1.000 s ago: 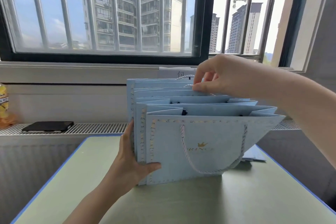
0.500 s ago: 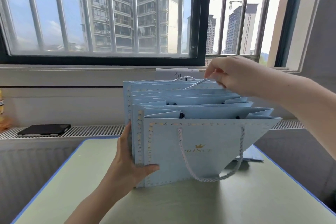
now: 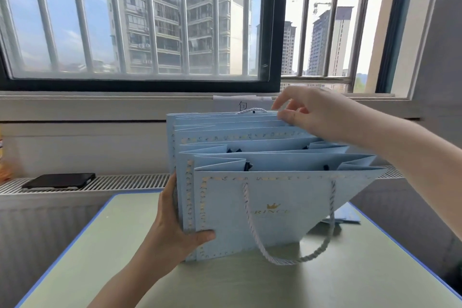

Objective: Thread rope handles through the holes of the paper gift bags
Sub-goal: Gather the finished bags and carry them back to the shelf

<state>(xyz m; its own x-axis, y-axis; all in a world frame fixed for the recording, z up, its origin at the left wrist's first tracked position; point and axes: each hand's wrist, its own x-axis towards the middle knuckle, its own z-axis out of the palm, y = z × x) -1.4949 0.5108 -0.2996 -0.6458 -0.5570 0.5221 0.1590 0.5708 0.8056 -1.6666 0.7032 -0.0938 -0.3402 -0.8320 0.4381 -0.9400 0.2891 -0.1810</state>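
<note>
Bags (image 3: 262, 210) stand bunched upright on the green table (image 3: 325, 287); front one has its rope handle (image 3: 287, 255) threaded. Left hand (image 3: 172, 230) grips the stack's left edge, thumb across the front. Right hand (image 3: 317, 115) is at the back bags' top edges, fingers loosely spread beside a small rope loop (image 3: 252, 110); can't tell if it's pinching anything. Looks like sorting for an unthreaded bag. Next: separate one, find its holes.

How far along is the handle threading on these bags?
Done: the front light-blue paper gift bag carries a white twisted rope handle. In hand: the left hand steadies the stack; the right hand fingers rear bag tops beside another rope loop. Remaining count: unclear.
</note>
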